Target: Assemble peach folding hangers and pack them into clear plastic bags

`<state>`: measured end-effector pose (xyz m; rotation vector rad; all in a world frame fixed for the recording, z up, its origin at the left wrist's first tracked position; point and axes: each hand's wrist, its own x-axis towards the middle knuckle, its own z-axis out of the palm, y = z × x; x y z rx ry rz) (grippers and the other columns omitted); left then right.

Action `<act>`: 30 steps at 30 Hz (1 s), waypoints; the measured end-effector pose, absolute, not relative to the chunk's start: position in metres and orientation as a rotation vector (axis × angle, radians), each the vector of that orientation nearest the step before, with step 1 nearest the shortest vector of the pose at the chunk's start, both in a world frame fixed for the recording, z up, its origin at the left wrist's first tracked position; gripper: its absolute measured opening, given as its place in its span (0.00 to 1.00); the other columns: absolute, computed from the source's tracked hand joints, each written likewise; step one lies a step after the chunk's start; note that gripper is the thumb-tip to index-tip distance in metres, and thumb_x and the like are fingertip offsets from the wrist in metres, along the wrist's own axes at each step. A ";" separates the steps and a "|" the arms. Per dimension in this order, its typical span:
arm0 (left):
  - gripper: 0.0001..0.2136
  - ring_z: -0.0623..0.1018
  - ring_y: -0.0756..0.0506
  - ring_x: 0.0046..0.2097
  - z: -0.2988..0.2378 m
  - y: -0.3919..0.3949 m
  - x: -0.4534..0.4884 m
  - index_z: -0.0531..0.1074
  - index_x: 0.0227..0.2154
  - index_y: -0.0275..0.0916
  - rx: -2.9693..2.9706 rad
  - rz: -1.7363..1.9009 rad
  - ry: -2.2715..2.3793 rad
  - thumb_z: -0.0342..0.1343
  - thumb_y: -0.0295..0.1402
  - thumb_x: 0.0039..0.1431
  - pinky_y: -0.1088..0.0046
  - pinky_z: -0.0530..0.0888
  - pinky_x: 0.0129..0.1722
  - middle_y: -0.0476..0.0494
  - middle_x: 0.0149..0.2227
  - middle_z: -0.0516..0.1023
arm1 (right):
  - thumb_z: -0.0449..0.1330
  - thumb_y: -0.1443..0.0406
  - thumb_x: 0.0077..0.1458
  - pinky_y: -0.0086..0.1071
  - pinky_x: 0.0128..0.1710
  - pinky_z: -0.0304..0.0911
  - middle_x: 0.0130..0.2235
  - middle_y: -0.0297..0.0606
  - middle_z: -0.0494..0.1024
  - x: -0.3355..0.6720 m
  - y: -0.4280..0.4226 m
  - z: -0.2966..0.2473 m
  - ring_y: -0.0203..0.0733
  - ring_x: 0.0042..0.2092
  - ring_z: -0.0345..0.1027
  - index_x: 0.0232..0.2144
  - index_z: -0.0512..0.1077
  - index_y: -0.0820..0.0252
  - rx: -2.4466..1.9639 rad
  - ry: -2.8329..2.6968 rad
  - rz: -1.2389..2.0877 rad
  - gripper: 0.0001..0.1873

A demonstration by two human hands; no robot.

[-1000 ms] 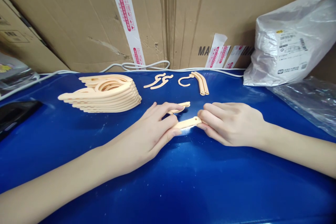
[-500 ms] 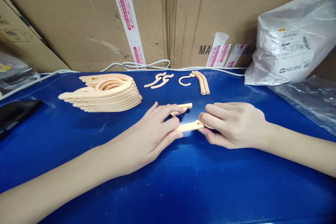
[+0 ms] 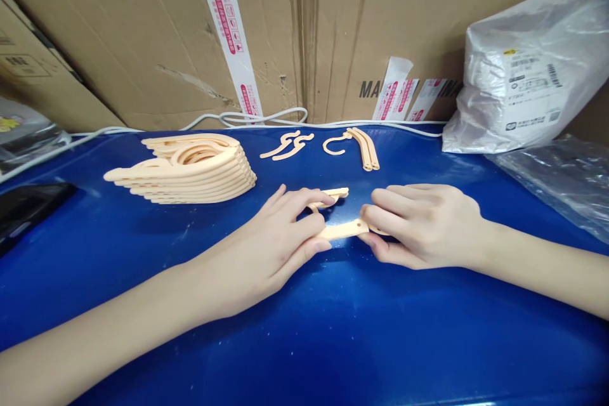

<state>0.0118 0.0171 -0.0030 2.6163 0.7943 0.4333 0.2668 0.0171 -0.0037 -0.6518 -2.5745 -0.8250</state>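
Between my two hands is a cream plastic folding hanger (image 3: pixel 343 229), one arm with a small hole near its end pointing right. My left hand (image 3: pixel 285 238) is closed around its left part, thumb below and fingers above, covering much of it. Just beyond those fingers shows another cream arm (image 3: pixel 339 193). My right hand (image 3: pixel 421 225) pinches a small cream hanger piece (image 3: pixel 377 230) against the arm's holed end. Most of that piece is hidden by the fingers, so I cannot tell whether the two are joined.
Behind my left hand lies a stack of folded cream hangers (image 3: pixel 190 171). Farther back are two small curved pieces (image 3: pixel 288 146), a hook (image 3: pixel 333 151) and two hanger arms (image 3: pixel 366 151). A white cable (image 3: pixel 266 119), cardboard boxes (image 3: pixel 157 32), a plastic-wrapped parcel (image 3: pixel 518 76) and a black object (image 3: pixel 33 209) border the blue table (image 3: pixel 304 342).
Both hands keep their hold almost unmoved. The holed end of the arm has dipped very slightly at my right fingertips.
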 end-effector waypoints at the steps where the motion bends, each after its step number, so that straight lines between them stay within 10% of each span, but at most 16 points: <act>1: 0.12 0.61 0.42 0.66 -0.003 0.017 0.012 0.66 0.36 0.41 2.614 0.430 0.798 0.40 0.35 0.73 0.44 0.52 0.69 0.43 0.63 0.63 | 0.49 0.61 0.66 0.30 0.24 0.51 0.23 0.30 0.68 0.267 0.017 -0.004 0.32 0.22 0.60 0.25 0.67 0.59 -0.654 -2.578 -0.805 0.17; 30: 0.13 0.60 0.39 0.67 0.003 0.027 0.001 0.70 0.44 0.44 2.521 0.423 0.917 0.44 0.43 0.71 0.52 0.61 0.64 0.43 0.65 0.60 | 0.48 0.63 0.63 0.30 0.23 0.50 0.24 0.30 0.65 0.266 0.014 -0.003 0.34 0.23 0.55 0.29 0.65 0.59 -0.543 -2.704 -0.304 0.12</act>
